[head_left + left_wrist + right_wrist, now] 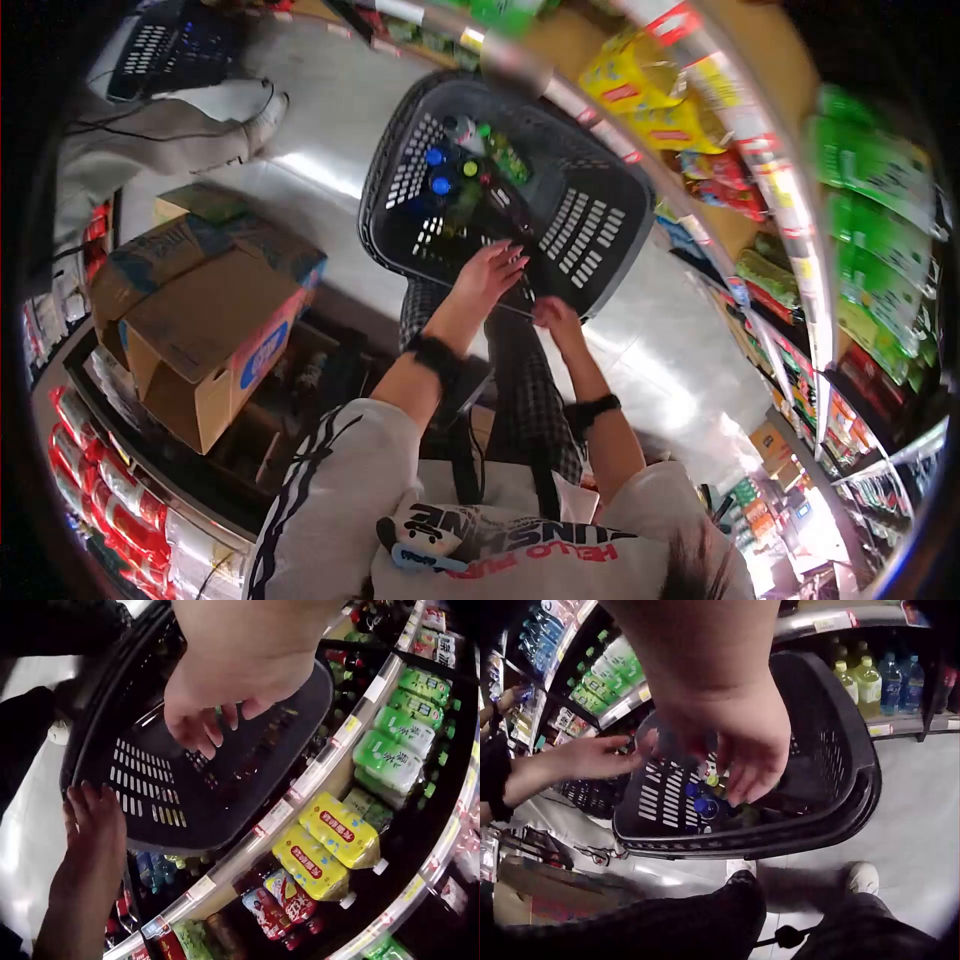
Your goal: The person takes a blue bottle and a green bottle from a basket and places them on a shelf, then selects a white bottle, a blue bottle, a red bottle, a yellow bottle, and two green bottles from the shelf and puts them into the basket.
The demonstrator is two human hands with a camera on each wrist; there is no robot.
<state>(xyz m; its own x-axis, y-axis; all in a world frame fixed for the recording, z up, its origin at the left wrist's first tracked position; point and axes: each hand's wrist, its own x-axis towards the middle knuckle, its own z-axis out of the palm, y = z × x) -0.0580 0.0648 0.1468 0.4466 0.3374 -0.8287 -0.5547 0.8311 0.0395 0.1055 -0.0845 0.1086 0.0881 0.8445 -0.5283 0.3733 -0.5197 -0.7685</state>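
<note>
A dark plastic basket (pixel 590 200) has several bottles (pixel 441 186) inside, some with blue caps, and a green-labelled item (pixel 508 158). Over its near side is my left hand (pixel 490 275), fingers loosely extended and holding nothing visible. My right hand (pixel 557 314) is at the near rim; in the left wrist view the fingers of this right hand (pixel 97 821) lie by the basket rim (pixel 232 840), loosely bent. The right wrist view shows my right hand (pixel 739 742) hanging above blue-capped bottles (pixel 706 807), with my left hand (pixel 592 757) opposite. What supports the basket is hidden.
Shelves with yellow packs (pixel 313 862) and green-labelled bottles (pixel 390 757) run along the right. An open cardboard box (pixel 205 310) stands at the left. Another person's leg (pixel 160 130) and a second basket (pixel 165 55) are at the upper left.
</note>
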